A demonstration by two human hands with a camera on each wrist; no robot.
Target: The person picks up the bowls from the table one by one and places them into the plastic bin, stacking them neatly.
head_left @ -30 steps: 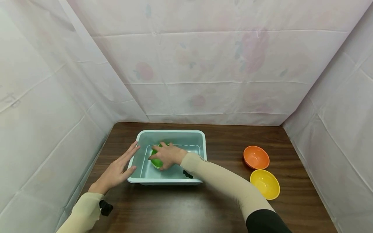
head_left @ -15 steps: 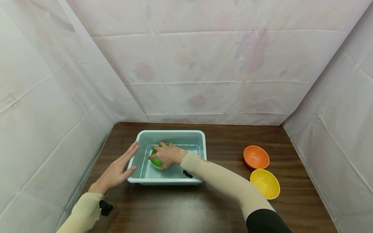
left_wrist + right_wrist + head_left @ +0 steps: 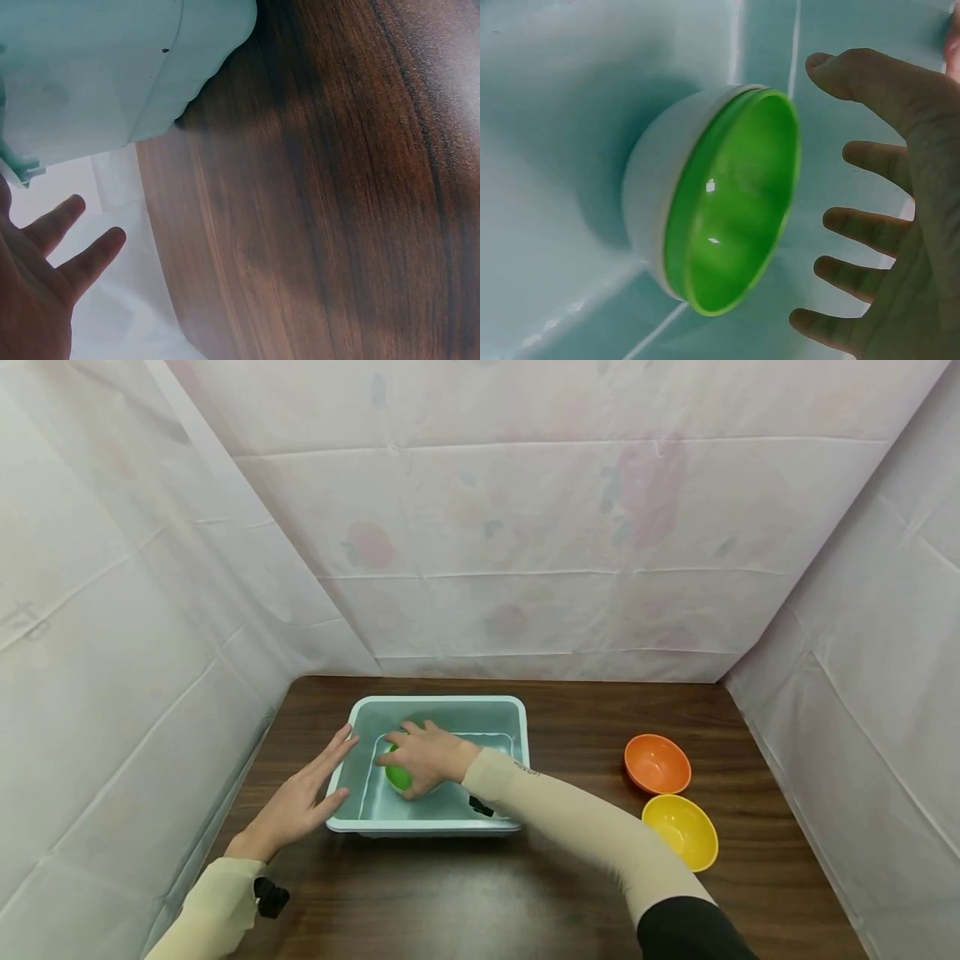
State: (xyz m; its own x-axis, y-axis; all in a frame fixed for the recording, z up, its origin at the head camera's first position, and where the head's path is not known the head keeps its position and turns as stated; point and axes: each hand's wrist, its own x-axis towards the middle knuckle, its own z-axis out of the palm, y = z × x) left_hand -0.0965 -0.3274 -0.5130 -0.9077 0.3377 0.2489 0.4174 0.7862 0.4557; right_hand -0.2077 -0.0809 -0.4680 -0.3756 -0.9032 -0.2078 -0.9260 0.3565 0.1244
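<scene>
Hovering over the green bowl [image 3: 742,202], the right hand [image 3: 427,758] seems just apart.

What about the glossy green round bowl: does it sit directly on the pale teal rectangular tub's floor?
No, the right wrist view shows the green bowl nested inside a round white bowl.

The basin [image 3: 427,827] stands on the table [image 3: 480,897], left of its middle and toward the back edge. In its left half an inner bowl [image 3: 742,202] sits nested in an outer bowl [image 3: 654,195], with the right hand [image 3: 426,756] above them. The left hand [image 3: 296,802] is at the basin's left rim. Well to the right, a far bowl [image 3: 657,764] lies just behind a near bowl [image 3: 682,831]. Cloth sheets [image 3: 525,552] hang behind and on both sides.
</scene>
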